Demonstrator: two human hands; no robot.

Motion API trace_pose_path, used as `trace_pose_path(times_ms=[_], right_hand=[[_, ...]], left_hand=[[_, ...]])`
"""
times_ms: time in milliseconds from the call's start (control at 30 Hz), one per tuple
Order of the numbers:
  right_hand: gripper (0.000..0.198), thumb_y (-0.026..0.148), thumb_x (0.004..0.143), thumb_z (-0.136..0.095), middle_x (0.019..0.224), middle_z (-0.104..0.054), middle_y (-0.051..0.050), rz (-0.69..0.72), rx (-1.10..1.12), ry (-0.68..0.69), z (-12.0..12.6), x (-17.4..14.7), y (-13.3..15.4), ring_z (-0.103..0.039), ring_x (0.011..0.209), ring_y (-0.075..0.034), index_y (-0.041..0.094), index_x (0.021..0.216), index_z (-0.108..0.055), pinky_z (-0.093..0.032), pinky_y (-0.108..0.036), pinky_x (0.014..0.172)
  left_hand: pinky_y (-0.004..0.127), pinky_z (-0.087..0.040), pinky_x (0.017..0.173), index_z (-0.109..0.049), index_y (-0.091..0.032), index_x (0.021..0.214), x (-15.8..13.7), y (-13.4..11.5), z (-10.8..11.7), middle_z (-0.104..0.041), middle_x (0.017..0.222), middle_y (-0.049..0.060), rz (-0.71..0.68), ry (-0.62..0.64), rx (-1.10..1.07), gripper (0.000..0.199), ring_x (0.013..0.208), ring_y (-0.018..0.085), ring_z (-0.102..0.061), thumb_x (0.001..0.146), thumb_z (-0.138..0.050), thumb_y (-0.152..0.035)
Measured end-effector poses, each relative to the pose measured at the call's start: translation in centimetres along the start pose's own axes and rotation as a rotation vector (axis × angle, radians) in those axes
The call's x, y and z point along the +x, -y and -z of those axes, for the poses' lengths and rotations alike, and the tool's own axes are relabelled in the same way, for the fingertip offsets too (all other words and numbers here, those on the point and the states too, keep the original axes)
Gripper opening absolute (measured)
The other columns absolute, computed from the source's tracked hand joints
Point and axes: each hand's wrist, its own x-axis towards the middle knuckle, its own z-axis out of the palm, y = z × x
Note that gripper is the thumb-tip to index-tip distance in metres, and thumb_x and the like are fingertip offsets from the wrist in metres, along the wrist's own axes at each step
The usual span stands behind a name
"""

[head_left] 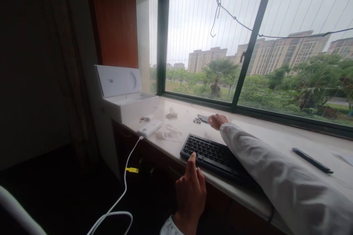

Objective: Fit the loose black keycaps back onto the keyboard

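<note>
Presently, the black keyboard (208, 152) lies along the front edge of the pale desk (275, 137), below the window (204, 44); the right forearm, in a white sleeve (278, 169), passes across its right part and hides it. The left hand (191, 189) is near the front side of the keyboard; its forefinger is stretched out, with the tip at the front keys, while the thumb stands a little away from this finger, and no thing is seen between them. The right hand (217, 121) reaches behind the keyboard, with bent fingers, just beside some small grey pieces (202, 118); I cannot tell if it pinches one of them, because the fingertips are too small to see. To the left of the keyboard lies crumpled clear plastic (169, 133); next to it is a white device (149, 128), into which a white cable (126, 180) with a yellow tag (132, 170) is plugged; behind the device stands a white box (132, 106) with its lid (120, 80) raised; at the right side of the desk rests a dark slim bar (312, 160), well apart from the right hand.
</note>
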Motion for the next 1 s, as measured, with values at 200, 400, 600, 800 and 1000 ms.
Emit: trace_pose_path(times_ms=[200, 400, 600, 800, 1000], right_hand=[[0.032, 0.040, 0.088, -0.056, 0.115, -0.068, -0.011, -0.022, 0.069, 0.045, -2.4, 3.5, 1.9, -0.063, 0.101, -0.024, 0.024, 0.111, -0.071, -0.044, -0.032, 0.080], [0.032, 0.042, 0.086, -0.059, 0.119, -0.065, -0.012, -0.083, 0.105, 0.074, -3.8, 5.2, 2.8, -0.062, 0.102, -0.024, 0.023, 0.110, -0.070, -0.046, -0.032, 0.080], [0.030, 0.039, 0.085, -0.060, 0.115, -0.067, -0.013, -0.128, 0.130, 0.090, -4.3, 5.3, 2.2, -0.063, 0.099, -0.023, 0.022, 0.108, -0.072, -0.046, -0.030, 0.078], [0.029, 0.035, 0.086, -0.059, 0.115, -0.067, -0.014, -0.141, 0.148, 0.068, -4.0, 4.8, 1.8, -0.063, 0.098, -0.024, 0.020, 0.107, -0.072, -0.045, -0.031, 0.077], [0.027, 0.033, 0.085, -0.060, 0.111, -0.067, -0.014, -0.098, 0.158, 0.024, -1.9, 3.2, 1.3, -0.063, 0.097, -0.025, 0.018, 0.104, -0.072, -0.044, -0.031, 0.077]], left_hand=[[0.029, -0.056, 0.085, -0.034, -0.026, 0.146, 0.1, 0.4, 0.5, -0.051, 0.142, 0.005, -0.017, 0.038, -0.048, 0.050, 0.106, 0.019, -0.066, 0.097, -0.038, -0.020], [0.029, -0.055, 0.088, -0.036, -0.027, 0.145, 0.2, 0.6, 0.6, -0.051, 0.142, 0.005, -0.015, 0.062, -0.077, 0.049, 0.108, 0.020, -0.065, 0.097, -0.039, -0.022], [0.028, -0.055, 0.088, -0.036, -0.027, 0.144, 0.2, 0.7, 0.3, -0.050, 0.144, 0.004, -0.015, 0.056, -0.093, 0.047, 0.113, 0.019, -0.063, 0.097, -0.038, -0.023], [0.027, -0.054, 0.089, -0.035, -0.024, 0.144, 0.2, 0.7, 0.2, -0.048, 0.145, 0.004, -0.017, 0.063, -0.084, 0.046, 0.118, 0.019, -0.059, 0.098, -0.035, -0.024], [0.028, -0.053, 0.090, -0.036, -0.025, 0.144, 0.1, 0.4, 0.3, -0.050, 0.144, 0.005, 0.009, 0.041, -0.084, 0.046, 0.114, 0.019, -0.062, 0.098, -0.036, -0.024]])
